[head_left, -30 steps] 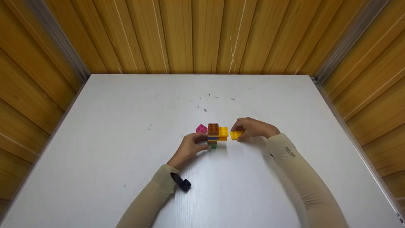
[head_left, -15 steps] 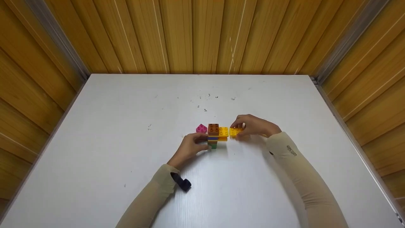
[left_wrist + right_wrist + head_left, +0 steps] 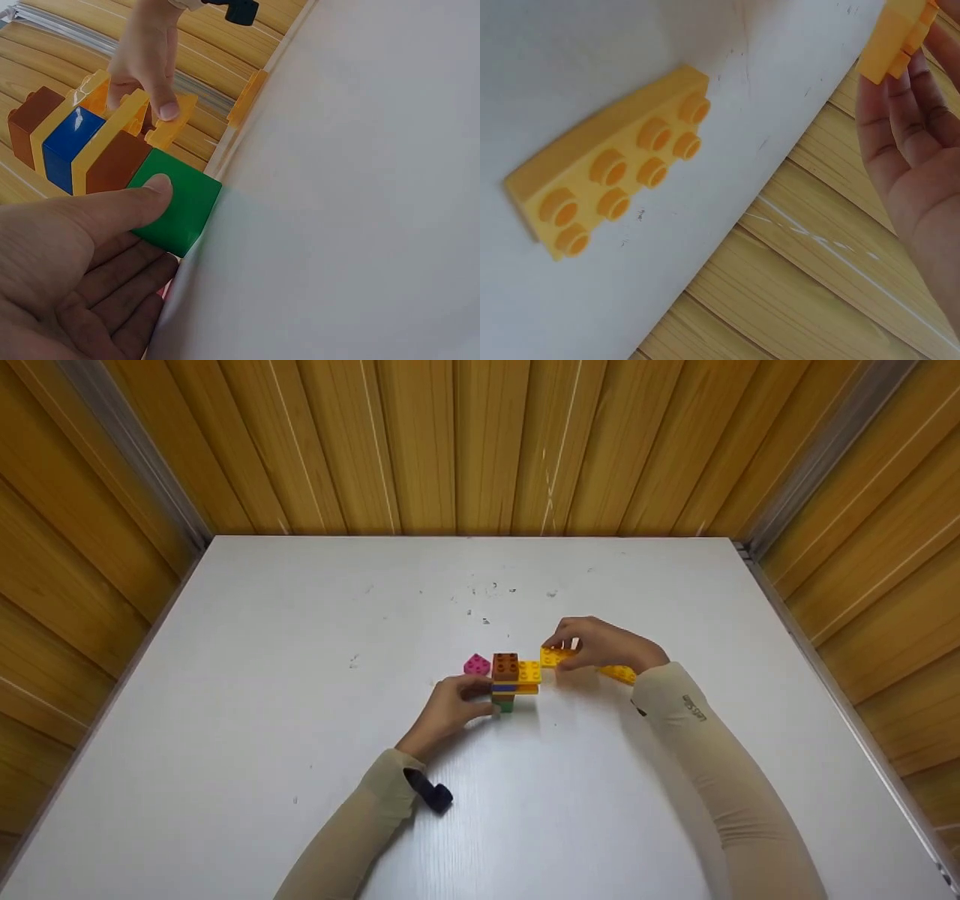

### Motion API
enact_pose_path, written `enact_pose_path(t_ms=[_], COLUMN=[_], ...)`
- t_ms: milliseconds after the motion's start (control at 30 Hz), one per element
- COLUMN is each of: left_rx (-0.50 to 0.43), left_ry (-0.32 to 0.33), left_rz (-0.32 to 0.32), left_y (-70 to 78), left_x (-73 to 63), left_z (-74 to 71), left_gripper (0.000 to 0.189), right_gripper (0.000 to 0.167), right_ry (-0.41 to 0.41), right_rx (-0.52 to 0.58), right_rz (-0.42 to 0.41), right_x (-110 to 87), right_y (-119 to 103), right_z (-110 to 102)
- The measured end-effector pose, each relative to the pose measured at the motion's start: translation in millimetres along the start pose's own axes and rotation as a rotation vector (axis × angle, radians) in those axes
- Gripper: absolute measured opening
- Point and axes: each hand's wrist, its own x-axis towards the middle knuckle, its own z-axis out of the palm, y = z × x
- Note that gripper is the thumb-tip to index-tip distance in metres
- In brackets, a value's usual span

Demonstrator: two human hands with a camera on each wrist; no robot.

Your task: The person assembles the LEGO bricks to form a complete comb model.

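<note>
A stack of building bricks stands mid-table, with a brown brick [image 3: 505,666] on top and a green brick [image 3: 187,202] at its base. Between them are a blue brick [image 3: 71,146], another brown one and yellow bricks jutting to the right. My left hand [image 3: 448,709] grips the stack low down, thumb on the green brick. Just right of the stack and slightly farther back, my right hand [image 3: 600,645] pinches a yellow brick [image 3: 553,658] between thumb and fingers. Part of that brick is hidden by the fingers.
Another yellow brick [image 3: 615,165], studs up, lies on the white table [image 3: 300,660] by my right wrist. A pink brick [image 3: 477,664] sits behind my left fingertips, left of the stack. Wood-patterned walls [image 3: 480,450] enclose the back and sides.
My right hand has carried its yellow brick away from me and a little left. The yellow brick by my right wrist has come into view. My left hand and the stack stay put.
</note>
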Motion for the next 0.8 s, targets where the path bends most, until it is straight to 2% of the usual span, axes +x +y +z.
enact_pose_path(t_ms=[233, 533, 800], left_rx=[0.002, 0.015, 0.015], left_ry=[0.001, 0.007, 0.003], left_rz=[0.0, -0.003, -0.024], left_y=[1.4, 1.9, 3.3], left_x=[-0.8, -1.0, -1.4], left_z=[-0.1, -0.4, -0.5], left_gripper=[0.039, 0.039, 0.039], right_gripper=[0.039, 0.04, 0.039], right_ry=[-0.007, 0.005, 0.06], right_rx=[0.015, 0.005, 0.035], right_rz=[0.024, 0.003, -0.02], right_x=[-0.7, -3.5, -7.1], right_y=[-5, -9, -13], right_z=[-6, -8, -13])
